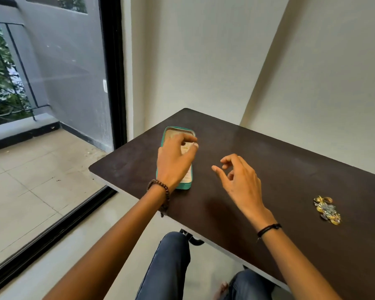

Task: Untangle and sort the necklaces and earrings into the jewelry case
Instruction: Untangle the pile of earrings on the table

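A teal jewelry case (168,131) with a cream lining lies open on the dark table (279,161), near its left end. My left hand (174,158) hovers over the case, covering most of it, with fingertips pinched together; whether they hold a small piece I cannot tell. My right hand (238,180) hangs above the bare table just right of the case, fingers loosely curled and apart, holding nothing. A tangled heap of gold and silver jewelry (327,210) lies far to the right, near the table's front edge, well away from both hands.
The table stands in a corner against cream walls (225,61). A black-framed glass door (115,72) to a balcony is on the left. My knees in blue jeans (167,267) show below the table's front edge.
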Motion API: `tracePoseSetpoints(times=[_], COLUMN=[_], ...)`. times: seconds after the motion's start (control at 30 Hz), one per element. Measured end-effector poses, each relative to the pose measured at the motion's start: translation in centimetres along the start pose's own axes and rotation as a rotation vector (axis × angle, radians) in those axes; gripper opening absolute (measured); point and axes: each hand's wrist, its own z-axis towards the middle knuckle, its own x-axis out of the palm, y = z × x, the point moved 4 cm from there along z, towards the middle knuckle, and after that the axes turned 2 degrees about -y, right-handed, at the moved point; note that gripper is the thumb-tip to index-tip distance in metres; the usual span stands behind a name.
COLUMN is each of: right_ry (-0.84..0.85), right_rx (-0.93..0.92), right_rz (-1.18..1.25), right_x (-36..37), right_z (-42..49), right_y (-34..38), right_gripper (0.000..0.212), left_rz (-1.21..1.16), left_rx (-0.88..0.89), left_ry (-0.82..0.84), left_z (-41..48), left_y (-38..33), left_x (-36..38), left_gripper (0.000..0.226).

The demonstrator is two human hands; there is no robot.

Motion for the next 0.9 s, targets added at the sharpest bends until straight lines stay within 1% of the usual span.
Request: tracePoseSetpoints(times=[0.17,0.47,0.6,0.73,0.8,0.9], right_ry=[-0.044,-0.126,-0.153,-0.191,-0.208,-0.224], right_rx=[0.050,0.233,0.335,0.426,0.450,0.498], right_rz=[-0.020,-0.049,-0.094,-0.068,-0.077,-0.059], right_x=[-3.2,-9.7,-12.3,-13.9,-14.4,-14.9], right_z=[-1.8,-5.5,-6.6,-6.9,-6.9,-6.8], right_y=[-3.2,-12.4,-16.5,-20.7,-22.5,-25.0], right_gripper=[0.027,0.021,0.019,0.017,0.015,0.017], left_rz=[-0.032,-0.083,-0.091,-0.067,-0.065,-0.070], left_rx=[0.101,0.087,0.073,0.063,0.051,0.052], left_ry=[0.190,0.487,0.578,0.652,0.667,0.641], left_z=[-1.9,-5.6,-6.9,-7.9,-8.2,-8.8], left_y=[-3.8,-7.2,-8.4,-9.0,-8.8,-8.3], left_x=[5.7,17.0,21.8,26.2,28.3,30.9], left_gripper=[0.014,0.011,0.013,0.013,0.014,0.017])
